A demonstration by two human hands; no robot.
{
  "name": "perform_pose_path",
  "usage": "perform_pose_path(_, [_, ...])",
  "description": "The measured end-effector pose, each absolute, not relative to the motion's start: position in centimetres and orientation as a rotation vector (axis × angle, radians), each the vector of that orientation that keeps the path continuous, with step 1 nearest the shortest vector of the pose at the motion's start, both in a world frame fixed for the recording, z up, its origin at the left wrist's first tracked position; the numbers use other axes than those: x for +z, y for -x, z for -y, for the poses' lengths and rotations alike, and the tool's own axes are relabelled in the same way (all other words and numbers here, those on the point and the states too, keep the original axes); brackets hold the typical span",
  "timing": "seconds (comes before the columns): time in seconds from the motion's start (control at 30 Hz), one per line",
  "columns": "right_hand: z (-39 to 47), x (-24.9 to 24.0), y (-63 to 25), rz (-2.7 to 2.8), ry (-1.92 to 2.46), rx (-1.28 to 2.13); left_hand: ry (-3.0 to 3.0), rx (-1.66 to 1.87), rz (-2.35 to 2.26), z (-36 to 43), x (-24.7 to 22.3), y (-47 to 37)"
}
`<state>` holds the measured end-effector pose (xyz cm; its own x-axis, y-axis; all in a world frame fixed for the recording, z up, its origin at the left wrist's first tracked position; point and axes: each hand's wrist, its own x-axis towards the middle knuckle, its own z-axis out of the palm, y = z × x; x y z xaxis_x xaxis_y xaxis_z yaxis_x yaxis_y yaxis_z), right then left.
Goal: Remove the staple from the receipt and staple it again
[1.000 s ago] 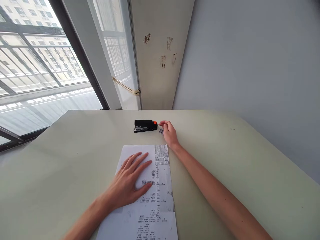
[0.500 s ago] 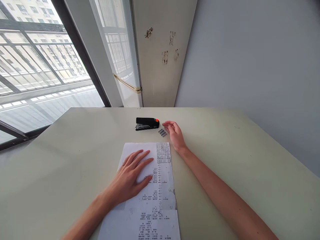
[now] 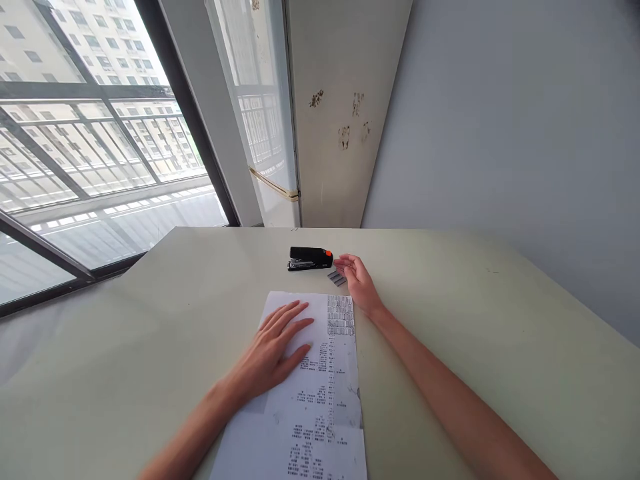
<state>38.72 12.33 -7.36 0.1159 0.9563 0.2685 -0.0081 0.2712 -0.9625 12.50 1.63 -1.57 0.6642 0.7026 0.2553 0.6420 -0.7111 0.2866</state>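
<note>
My left hand [image 3: 280, 347] lies flat on a sheet of printed paper [image 3: 295, 420], fingers stretched out and slightly spread. The sheet rests on the table with a dense block of print at its upper right corner. Beyond it lies a black stapler [image 3: 311, 259] with an orange-red mark at its right end. Several grey staple strips [image 3: 335, 277] lie close together between the stapler and the paper. My right hand [image 3: 361, 281] rests beside the strips, fingers loosely extended toward the stapler's right end, and seems to hold nothing. Its fingers partly cover the strips; whether they touch cannot be seen.
The pale green table [image 3: 480, 320] reaches back to a fridge [image 3: 345, 187] with brown stains on its side. A grey wall [image 3: 500, 120] runs along the right. At the left, a dark-framed window [image 3: 100, 160] looks onto a railing and buildings.
My right hand has moved slightly left, closer to the stapler and over the edge of the staple strips. The whole view has shifted a little; my left hand stays on the paper.
</note>
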Motion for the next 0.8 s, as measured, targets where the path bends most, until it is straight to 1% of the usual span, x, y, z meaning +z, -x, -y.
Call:
perform_pose_path(0.17, [-12.0, -7.5, -38.7, 1.256, 1.056, 0.894, -2.666, 0.501, -1.205, -2.8, -1.8, -10.9])
perform_pose_path(0.33, [-12.4, -6.3, -39.2, 1.379, 1.133, 0.755, -2.638, 0.458, -1.25, -2.9, -2.0, -10.6])
perform_pose_path(0.47, [-14.9, -4.4, -38.7, 1.588, 1.171, 0.647, -2.634, 0.516, -1.268, -2.7, -2.1, -11.0])
perform_pose_path(0.63, [-18.8, -2.8, -36.1, 1.833, 1.231, 0.607, -2.597, 0.541, -1.315, -2.7, -2.5, -11.2])
perform_pose_path(0.8, [-19.7, -1.2, -35.9, 1.835, 1.347, 0.488, -2.615, 0.552, -1.323, -2.7, -3.1, -11.1])
